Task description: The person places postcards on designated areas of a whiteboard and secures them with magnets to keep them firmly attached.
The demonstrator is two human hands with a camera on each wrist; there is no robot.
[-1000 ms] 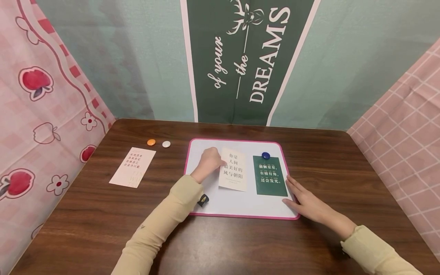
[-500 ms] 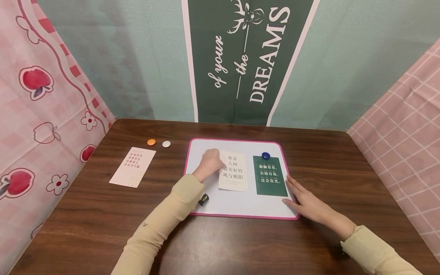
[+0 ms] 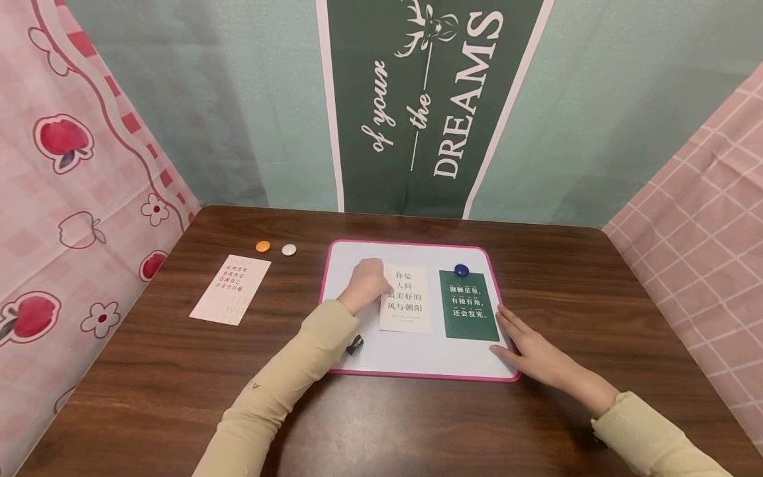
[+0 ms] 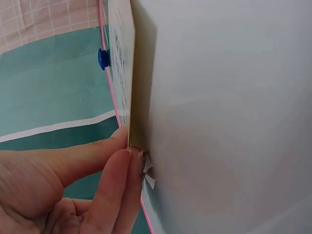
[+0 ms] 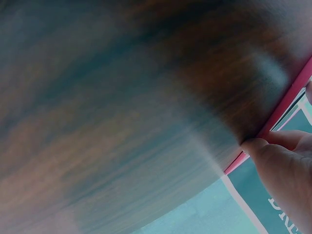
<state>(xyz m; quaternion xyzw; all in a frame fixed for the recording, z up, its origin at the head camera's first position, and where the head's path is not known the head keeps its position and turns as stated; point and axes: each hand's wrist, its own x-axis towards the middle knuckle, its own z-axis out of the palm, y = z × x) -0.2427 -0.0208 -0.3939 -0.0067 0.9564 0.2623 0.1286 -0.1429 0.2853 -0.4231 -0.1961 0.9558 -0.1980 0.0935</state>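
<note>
My left hand (image 3: 368, 281) pinches the left edge of a cream card (image 3: 406, 298) with dark Chinese writing, over the middle of a pink-rimmed whiteboard (image 3: 369, 361). In the left wrist view, thumb and fingertips meet on the edge of the cream card (image 4: 127, 73), which stands off the white surface with a shadow behind it. A green card (image 3: 469, 311) lies on the board's right side, a blue round magnet (image 3: 461, 270) at its top edge. My right hand (image 3: 536, 354) rests at the whiteboard's right rim, fingers extended; the right wrist view has its thumb against the pink rim (image 5: 287, 102).
On the brown wooden table (image 3: 161, 371), a pale pink card (image 3: 231, 290) lies left of the board. An orange magnet (image 3: 263, 246) and a white magnet (image 3: 289, 250) sit behind that card. A green curtain (image 3: 256, 132) hangs along the table's back edge.
The cream card has slid slightly toward the near edge of the board and its lower end looks flatter. My left hand has shifted a little right. My right hand stays in place.
</note>
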